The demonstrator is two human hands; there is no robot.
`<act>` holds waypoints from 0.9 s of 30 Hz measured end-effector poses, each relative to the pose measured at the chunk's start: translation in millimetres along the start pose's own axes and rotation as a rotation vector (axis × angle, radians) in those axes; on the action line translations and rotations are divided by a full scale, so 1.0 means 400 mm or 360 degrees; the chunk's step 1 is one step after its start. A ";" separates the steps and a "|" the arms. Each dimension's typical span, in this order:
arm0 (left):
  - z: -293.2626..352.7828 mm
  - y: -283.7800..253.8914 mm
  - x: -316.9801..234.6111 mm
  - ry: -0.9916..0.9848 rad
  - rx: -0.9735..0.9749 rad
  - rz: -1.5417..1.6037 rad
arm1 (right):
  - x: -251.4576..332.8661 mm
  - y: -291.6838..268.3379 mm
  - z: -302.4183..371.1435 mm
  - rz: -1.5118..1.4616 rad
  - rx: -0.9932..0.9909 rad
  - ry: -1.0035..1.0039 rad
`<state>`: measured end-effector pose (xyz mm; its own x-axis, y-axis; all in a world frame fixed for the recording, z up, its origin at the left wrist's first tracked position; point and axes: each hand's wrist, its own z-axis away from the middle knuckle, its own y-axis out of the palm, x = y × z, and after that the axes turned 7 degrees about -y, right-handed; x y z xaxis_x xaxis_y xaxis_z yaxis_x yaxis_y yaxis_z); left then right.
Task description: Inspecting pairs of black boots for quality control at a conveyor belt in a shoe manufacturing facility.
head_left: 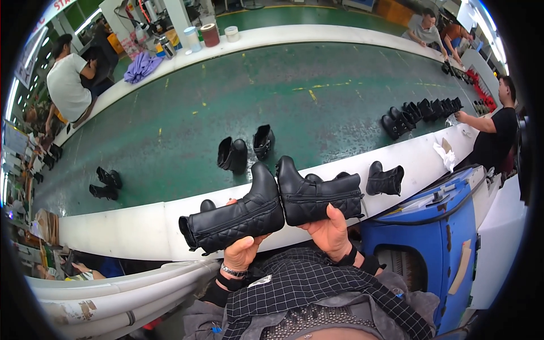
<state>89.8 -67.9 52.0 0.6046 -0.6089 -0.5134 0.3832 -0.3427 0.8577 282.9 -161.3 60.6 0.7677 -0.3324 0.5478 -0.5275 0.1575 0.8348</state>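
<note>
Fingers of each hand grip one black boot (pixel 235 218), two boots held, soles touching.

A white sign (pixel 56 7) with red lettering hangs at the top left corner of the view, bent by the lens, above the far left end of the green conveyor belt. Below it, along the left rim, a tilted rectangular board (pixel 24 63) with a pale face stands behind the seated worker; its content is too blurred to tell. Further down the left rim is a pale bluish rectangular placard (pixel 14 139). A small white label (pixel 259 280), roughly diamond-shaped, lies on the black checked garment at the bottom centre.
</note>
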 end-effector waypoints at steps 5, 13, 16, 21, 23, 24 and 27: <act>-0.003 -0.002 0.004 0.0020 0.0041 0.0005 | 0.003 -0.001 0.002 -0.0001 0.0032 -0.0004; -0.005 -0.001 0.008 0.0058 0.0027 0.0034 | 0.000 0.008 -0.004 -0.0017 0.0030 -0.0008; -0.007 -0.003 0.009 0.0055 0.0008 0.0014 | 0.000 0.006 -0.009 -0.0024 0.0032 0.0010; -0.016 -0.008 0.011 0.0044 -0.0017 0.0029 | 0.000 -0.001 -0.020 -0.0029 0.0050 0.0023; -0.021 -0.010 0.011 0.0044 -0.0009 0.0012 | 0.000 -0.005 -0.024 -0.0040 0.0034 0.0023; -0.024 -0.011 0.011 0.0029 -0.0020 0.0024 | 0.001 -0.007 -0.026 -0.0037 0.0017 0.0019; -0.033 -0.012 0.013 0.0027 -0.0030 0.0026 | 0.002 -0.014 -0.031 -0.0049 0.0027 0.0016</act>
<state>100.5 -60.1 44.9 0.6226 -0.6021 -0.4999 0.3861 -0.3193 0.8654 291.1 -150.8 56.9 0.7873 -0.3277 0.5223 -0.5094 0.1314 0.8504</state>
